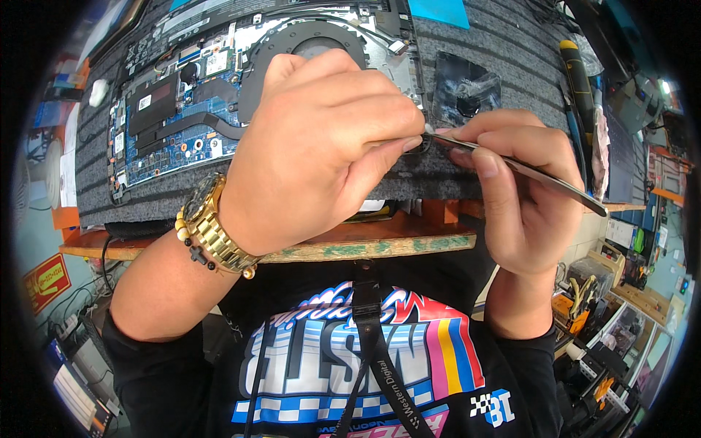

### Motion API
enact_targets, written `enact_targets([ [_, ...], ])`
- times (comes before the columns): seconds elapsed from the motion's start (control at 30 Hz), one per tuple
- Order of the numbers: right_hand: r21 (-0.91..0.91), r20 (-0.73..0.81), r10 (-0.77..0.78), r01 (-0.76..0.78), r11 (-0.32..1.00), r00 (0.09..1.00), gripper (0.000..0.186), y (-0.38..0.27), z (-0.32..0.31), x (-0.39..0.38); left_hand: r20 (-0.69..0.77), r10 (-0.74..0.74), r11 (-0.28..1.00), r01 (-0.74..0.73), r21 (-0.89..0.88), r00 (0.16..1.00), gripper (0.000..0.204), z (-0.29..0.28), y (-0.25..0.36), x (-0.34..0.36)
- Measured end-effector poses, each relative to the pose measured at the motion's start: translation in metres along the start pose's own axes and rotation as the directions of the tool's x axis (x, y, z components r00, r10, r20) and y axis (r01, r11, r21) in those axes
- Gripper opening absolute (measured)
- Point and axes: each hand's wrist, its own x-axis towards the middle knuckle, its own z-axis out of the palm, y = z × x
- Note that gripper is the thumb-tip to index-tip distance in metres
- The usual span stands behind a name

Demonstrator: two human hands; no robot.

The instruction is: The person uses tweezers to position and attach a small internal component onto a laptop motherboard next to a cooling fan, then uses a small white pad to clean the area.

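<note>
My left hand [321,139], with a gold watch [208,219] on its wrist, is closed in a pinch. Between its fingertips and the tip of the metal tweezers [544,175] shows a small white tuft [429,129] that looks like cotton. The tweezers are gripped between the thumb and fingers of my right hand [526,175], slanting down to the right. Under and beyond my left hand lies an opened laptop [168,171] with its blue circuit board, dark heat pipe [197,125] and round fan [314,40] exposed. My left hand hides part of the fan and the laptop's near right side.
A grey ribbed mat [504,44] covers the bench, whose wooden edge [365,247] runs before me. Beyond my right hand lies a small dark plastic packet [467,84]. A yellow-and-black screwdriver [578,87] lies farther right. A white cotton lump [98,93] sits left of the laptop.
</note>
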Motion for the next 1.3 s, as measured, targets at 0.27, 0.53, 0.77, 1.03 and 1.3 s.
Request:
enact_targets([
  [0.27, -0.036, -0.05, 0.026, -0.028, 0.999, 0.998, 0.009, -0.0008, 0.0003, -0.0021, 0.01, 0.011, 1.0, -0.011, 0.009, 1.0, 0.018, -0.0004, 0.0003, 0.0011],
  [0.53, -0.058, -0.014, -0.018, 0.017, 0.998, 1.0, 0.012, 0.0002, 0.004, 0.0005, 0.012, 0.007, 1.0, -0.007, 0.0, 1.0, 0.019, -0.0001, -0.0006, 0.0004],
  [0.77, -0.139, 0.009, -0.055, 0.056, 0.989, 0.998, 0.013, -0.0065, 0.003, 0.0058, 0.002, 0.001, 0.999, -0.001, -0.033, 1.0, 0.02, -0.0027, -0.0022, 0.001],
  [1.03, -0.125, 0.011, -0.079, 0.08, 0.989, 0.997, 0.017, -0.0041, 0.0036, 0.0057, -0.004, 0.012, 0.999, -0.012, -0.036, 1.0, 0.02, -0.0027, -0.003, 0.0009],
  [1.3, -0.141, 0.02, -0.067, 0.069, 0.988, 0.998, 0.018, -0.0048, 0.0024, 0.0048, -0.009, -0.011, 0.997, 0.011, -0.071, 1.0, 0.019, -0.0027, -0.0029, 0.0015],
])
